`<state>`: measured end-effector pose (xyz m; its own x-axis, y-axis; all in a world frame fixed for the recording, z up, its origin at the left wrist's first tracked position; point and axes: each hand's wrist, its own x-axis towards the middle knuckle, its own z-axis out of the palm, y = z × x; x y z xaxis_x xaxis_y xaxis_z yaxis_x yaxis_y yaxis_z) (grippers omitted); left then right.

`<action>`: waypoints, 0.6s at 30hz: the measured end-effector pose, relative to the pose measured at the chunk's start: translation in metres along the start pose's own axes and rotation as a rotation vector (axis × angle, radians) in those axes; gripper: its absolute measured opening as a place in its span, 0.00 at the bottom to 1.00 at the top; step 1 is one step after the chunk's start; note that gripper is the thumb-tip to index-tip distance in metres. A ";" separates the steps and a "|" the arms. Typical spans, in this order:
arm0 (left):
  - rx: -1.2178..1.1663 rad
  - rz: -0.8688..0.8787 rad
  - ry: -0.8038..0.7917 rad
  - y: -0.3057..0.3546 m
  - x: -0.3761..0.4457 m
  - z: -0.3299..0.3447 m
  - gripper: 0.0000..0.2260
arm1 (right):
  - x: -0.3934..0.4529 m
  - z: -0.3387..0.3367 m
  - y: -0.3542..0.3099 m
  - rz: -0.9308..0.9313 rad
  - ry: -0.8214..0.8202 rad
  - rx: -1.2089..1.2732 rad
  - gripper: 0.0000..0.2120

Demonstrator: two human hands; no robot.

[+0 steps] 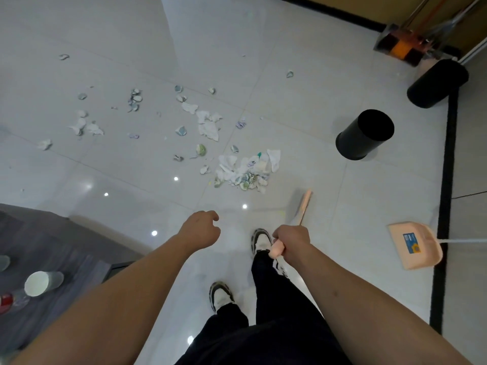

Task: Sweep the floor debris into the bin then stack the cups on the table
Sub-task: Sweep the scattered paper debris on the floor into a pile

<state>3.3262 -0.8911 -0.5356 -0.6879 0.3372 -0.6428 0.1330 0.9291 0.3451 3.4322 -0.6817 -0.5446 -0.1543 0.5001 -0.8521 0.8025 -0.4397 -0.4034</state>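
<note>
A dark desk carrying a paper cup borders glossy white floor tiles strewn with debris, the left hand loosely curled and empty, the right hand gripping a broom, black bin beyond.

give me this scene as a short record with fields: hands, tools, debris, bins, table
left hand: loosely curled, holds nothing
right hand: grips the broom by its handle
broom head: on the floor just short of the pile
dustpan: on the floor to the right, untouched
debris: one gathered pile, scraps scattered beyond it to the left
bin: black, open, right of the pile
table: lower left, with a cup lying on its side
</note>
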 end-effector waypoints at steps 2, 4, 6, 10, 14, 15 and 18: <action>-0.009 -0.023 0.005 0.008 0.014 -0.008 0.20 | 0.014 0.003 -0.015 0.036 -0.082 0.038 0.12; -0.010 -0.053 0.022 0.017 0.032 -0.021 0.20 | 0.024 0.007 -0.034 0.053 -0.160 0.061 0.12; 0.008 -0.077 0.031 0.031 0.051 -0.034 0.20 | 0.032 0.010 -0.059 0.071 -0.224 0.069 0.08; 0.026 -0.077 0.048 0.067 0.087 -0.057 0.20 | 0.054 0.005 -0.121 0.055 -0.381 0.106 0.06; 0.042 -0.033 0.045 0.100 0.111 -0.077 0.20 | 0.070 -0.005 -0.169 0.026 -0.442 0.086 0.04; 0.052 -0.031 0.040 0.106 0.116 -0.083 0.20 | 0.072 -0.005 -0.178 0.009 -0.435 0.065 0.04; 0.061 -0.046 0.056 0.117 0.130 -0.101 0.20 | 0.074 -0.001 -0.198 -0.037 -0.367 0.007 0.06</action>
<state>3.1806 -0.7543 -0.5101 -0.7331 0.2866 -0.6168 0.1424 0.9515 0.2729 3.2624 -0.5574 -0.5275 -0.3806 0.2160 -0.8992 0.7885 -0.4322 -0.4376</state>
